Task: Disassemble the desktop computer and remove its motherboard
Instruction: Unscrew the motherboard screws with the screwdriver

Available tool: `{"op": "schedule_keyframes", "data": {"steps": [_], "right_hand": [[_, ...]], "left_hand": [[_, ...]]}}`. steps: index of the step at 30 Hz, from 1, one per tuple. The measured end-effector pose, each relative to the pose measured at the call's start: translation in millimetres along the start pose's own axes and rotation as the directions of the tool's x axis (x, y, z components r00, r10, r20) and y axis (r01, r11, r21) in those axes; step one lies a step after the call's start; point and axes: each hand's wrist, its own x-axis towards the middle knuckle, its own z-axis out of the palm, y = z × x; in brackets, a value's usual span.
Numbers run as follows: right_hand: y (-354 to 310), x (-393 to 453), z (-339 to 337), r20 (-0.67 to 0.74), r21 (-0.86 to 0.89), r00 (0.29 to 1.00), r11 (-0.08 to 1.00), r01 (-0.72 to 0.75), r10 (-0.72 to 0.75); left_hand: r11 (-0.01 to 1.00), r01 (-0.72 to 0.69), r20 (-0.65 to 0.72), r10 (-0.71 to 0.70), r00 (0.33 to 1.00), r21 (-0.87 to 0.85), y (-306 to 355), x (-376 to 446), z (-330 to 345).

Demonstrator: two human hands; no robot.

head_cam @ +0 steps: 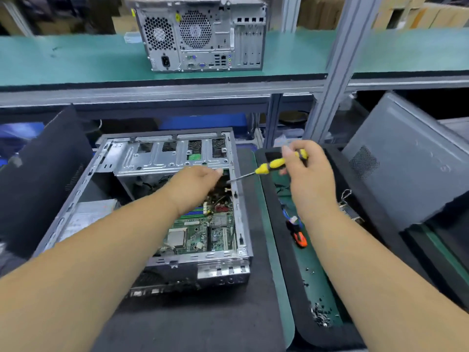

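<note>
An open desktop case [238, 209] lies on its side on the dark mat. Its green motherboard [203, 232] shows at the bottom right, under a silver drive cage [162, 158]. My left hand [195, 184] reaches into the case below the cage, fingers curled down among the cables; what they touch is hidden. My right hand [309, 171] grips a yellow-and-black screwdriver [271, 166] by the handle. Its tip points left at the case's right wall, close to my left fingertips.
A black tray [281, 224] on the right holds an orange-handled tool [299, 238], cables and several loose screws [321, 316]. A removed grey side panel [408, 161] leans at right, a black panel [38, 179] at left. A second computer [200, 34] stands on the upper shelf.
</note>
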Motion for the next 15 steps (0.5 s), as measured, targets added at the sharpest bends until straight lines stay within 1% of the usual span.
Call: {"op": "schedule_keyframes", "data": {"steps": [1, 3, 5, 7, 9, 11, 13, 15], "right_hand": [[2, 2, -13, -0.068, 0.028, 0.996, 0.998, -0.047, 0.049], [5, 6, -38, -0.153, 0.039, 0.983, 0.994, -0.099, 0.104], [6, 7, -62, -0.194, -0.002, 0.974, 0.992, -0.124, 0.121], [7, 7, -83, -0.22, -0.025, 0.966, 0.989, -0.143, 0.134], [7, 6, -101, -0.238, -0.031, 0.959, 0.986, -0.162, 0.15], [7, 4, -116, -0.243, -0.032, 0.954, 0.982, -0.187, 0.174], [8, 2, -129, -0.243, -0.027, 0.953, 0.981, -0.194, 0.182], [10, -1, -137, -0.233, -0.037, 0.955, 0.979, -0.198, 0.185]], "left_hand": [[1.0, -0.03, -0.01, 0.03, 1.0, 0.001, 14, -5, 9], [0.982, -0.153, 0.04, 0.149, 0.988, 0.11, 40, -11, 29], [0.919, -0.291, 0.118, 0.269, 0.956, 0.265, 64, -15, 50], [0.857, -0.375, 0.182, 0.33, 0.926, 0.354, 84, -17, 71], [0.832, -0.394, 0.239, 0.321, 0.916, 0.391, 101, -19, 94], [0.836, -0.394, 0.283, 0.299, 0.911, 0.383, 112, -21, 116], [0.841, -0.405, 0.297, 0.309, 0.904, 0.359, 118, -19, 133], [0.854, -0.406, 0.281, 0.323, 0.904, 0.326, 123, -17, 145]]}}
